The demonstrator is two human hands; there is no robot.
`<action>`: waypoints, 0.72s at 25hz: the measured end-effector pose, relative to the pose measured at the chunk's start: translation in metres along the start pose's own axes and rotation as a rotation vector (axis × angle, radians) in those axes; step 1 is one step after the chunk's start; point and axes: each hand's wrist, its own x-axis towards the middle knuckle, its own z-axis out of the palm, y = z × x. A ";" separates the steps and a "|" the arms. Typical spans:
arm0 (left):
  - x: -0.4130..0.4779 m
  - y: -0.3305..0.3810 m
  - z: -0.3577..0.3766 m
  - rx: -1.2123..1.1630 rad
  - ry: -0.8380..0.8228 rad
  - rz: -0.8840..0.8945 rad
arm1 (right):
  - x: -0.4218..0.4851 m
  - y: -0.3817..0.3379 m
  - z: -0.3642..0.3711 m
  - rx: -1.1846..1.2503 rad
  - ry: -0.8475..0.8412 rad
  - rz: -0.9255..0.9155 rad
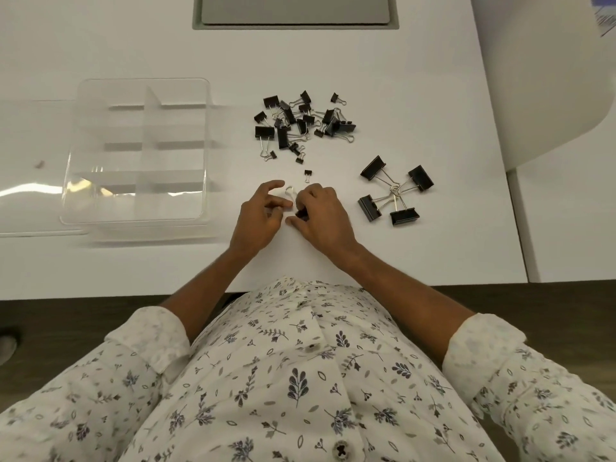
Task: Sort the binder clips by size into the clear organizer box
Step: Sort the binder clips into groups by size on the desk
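Note:
A heap of several small and medium black binder clips [301, 123] lies on the white table beyond my hands. Several large clips [395, 191] sit to the right with their wire handles tangled. One tiny clip [307, 175] lies alone just above my fingers. My right hand [321, 215] is closed on a black binder clip [301, 213] whose wire handle [291, 191] sticks up between my hands. My left hand [263, 211] is beside it, fingers spread and curled, touching near the handle. The clear organizer box [136, 151] with empty compartments stands at the left.
The box's clear lid [30, 208] lies flat left of the box. A grey recessed panel [295, 11] sits at the table's far edge. A white curved object [546, 78] is at the right. The table's front edge runs just before my shirt.

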 end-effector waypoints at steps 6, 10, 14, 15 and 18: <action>-0.006 -0.015 0.002 0.425 0.019 0.233 | -0.014 0.016 -0.016 0.115 0.050 0.013; -0.013 -0.031 0.006 0.708 -0.102 0.343 | -0.030 0.056 -0.064 0.192 0.233 0.095; -0.013 -0.030 0.008 0.828 -0.150 0.329 | -0.057 0.119 -0.111 0.140 0.354 0.153; -0.013 -0.030 0.008 0.837 -0.149 0.328 | -0.063 0.133 -0.117 0.110 0.336 0.157; -0.013 -0.031 0.008 0.845 -0.137 0.329 | -0.073 0.161 -0.122 0.035 0.225 0.135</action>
